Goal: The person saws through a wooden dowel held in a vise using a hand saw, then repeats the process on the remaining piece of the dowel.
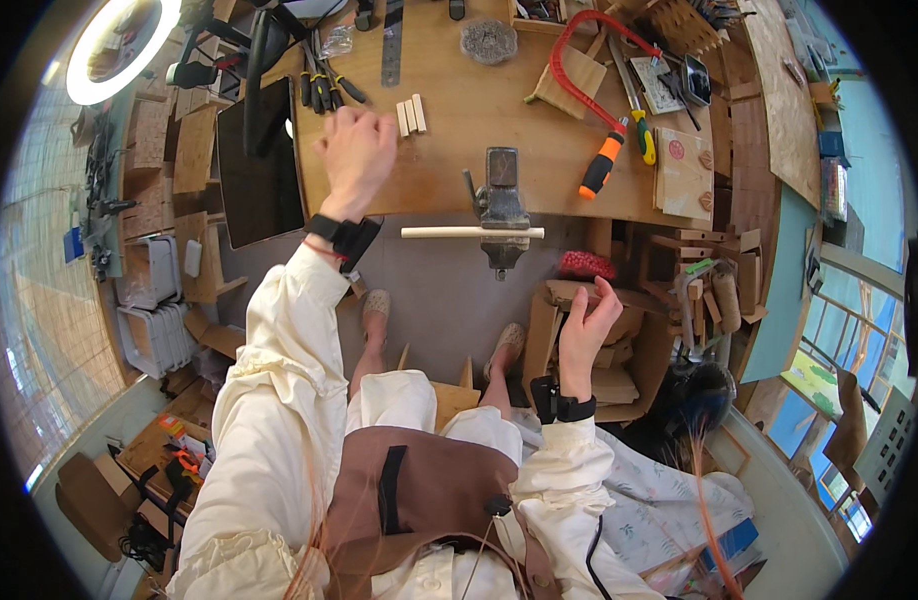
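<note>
A pale wooden rod (439, 232) is clamped crosswise in a small bench vise (503, 195) at the table's near edge. Above the left part of the tabletop is my left hand (357, 155), seen from its back. Its fingers bend downward and look apart, their tips partly hidden, with nothing visible in them. Just right of it lie several short wooden pieces (411, 116) side by side. My right hand (587, 325) is raised in front of the table, right of the vise and over a cardboard box. Its fingers are loosely curved and apart, holding nothing.
On the wooden table (439, 180) lie a red-framed saw (601, 165), a yellow-and-green-handled tool (644, 140), pliers (324, 88), a steel ruler (391, 45) and a round container (488, 43). A dark flat panel (259, 165) stands at left. The cardboard box (604, 400) sits below right.
</note>
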`<action>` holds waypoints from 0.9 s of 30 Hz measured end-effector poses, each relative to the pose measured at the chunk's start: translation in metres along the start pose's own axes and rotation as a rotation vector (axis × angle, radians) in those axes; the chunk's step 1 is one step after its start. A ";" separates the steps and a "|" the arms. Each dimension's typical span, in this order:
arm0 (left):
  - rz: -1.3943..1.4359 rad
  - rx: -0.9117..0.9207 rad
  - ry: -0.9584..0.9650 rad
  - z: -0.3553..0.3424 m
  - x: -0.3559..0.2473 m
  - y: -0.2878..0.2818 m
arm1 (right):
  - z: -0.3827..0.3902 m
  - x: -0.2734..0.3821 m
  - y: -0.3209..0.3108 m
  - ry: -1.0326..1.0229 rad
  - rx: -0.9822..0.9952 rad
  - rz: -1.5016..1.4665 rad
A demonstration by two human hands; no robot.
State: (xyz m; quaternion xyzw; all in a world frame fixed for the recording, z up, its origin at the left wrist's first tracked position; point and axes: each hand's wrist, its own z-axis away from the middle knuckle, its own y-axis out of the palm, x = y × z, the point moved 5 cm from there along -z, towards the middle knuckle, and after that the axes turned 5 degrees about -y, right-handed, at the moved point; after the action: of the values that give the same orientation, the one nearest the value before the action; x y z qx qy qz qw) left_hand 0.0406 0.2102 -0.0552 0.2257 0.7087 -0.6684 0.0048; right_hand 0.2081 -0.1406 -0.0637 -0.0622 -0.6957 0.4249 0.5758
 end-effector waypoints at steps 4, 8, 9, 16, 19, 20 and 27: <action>0.501 -0.044 0.116 0.032 -0.007 -0.053 | 0.003 -0.017 0.002 0.032 0.109 -0.136; 0.503 0.075 0.387 0.080 -0.044 -0.089 | 0.015 0.003 0.042 0.064 0.248 -0.395; 0.448 0.097 0.506 0.089 -0.057 -0.092 | 0.016 0.012 0.058 0.118 0.302 -0.499; 0.268 0.623 0.372 0.095 -0.060 -0.053 | 0.015 0.038 0.093 0.156 0.528 -0.834; 0.374 0.693 0.353 0.097 -0.045 -0.046 | -0.001 0.039 0.093 -0.069 0.526 -0.556; 0.365 0.692 0.349 0.098 -0.041 -0.045 | -0.007 0.050 0.087 -0.157 0.568 -0.437; 0.555 0.563 0.444 0.101 -0.044 -0.041 | -0.043 0.098 0.028 -0.484 0.494 0.156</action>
State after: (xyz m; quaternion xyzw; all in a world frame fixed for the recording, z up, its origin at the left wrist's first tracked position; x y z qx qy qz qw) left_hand 0.0376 0.1006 -0.0136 0.5374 0.3959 -0.7440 -0.0300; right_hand 0.2010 -0.0447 -0.0097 0.1287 -0.6815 0.6253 0.3576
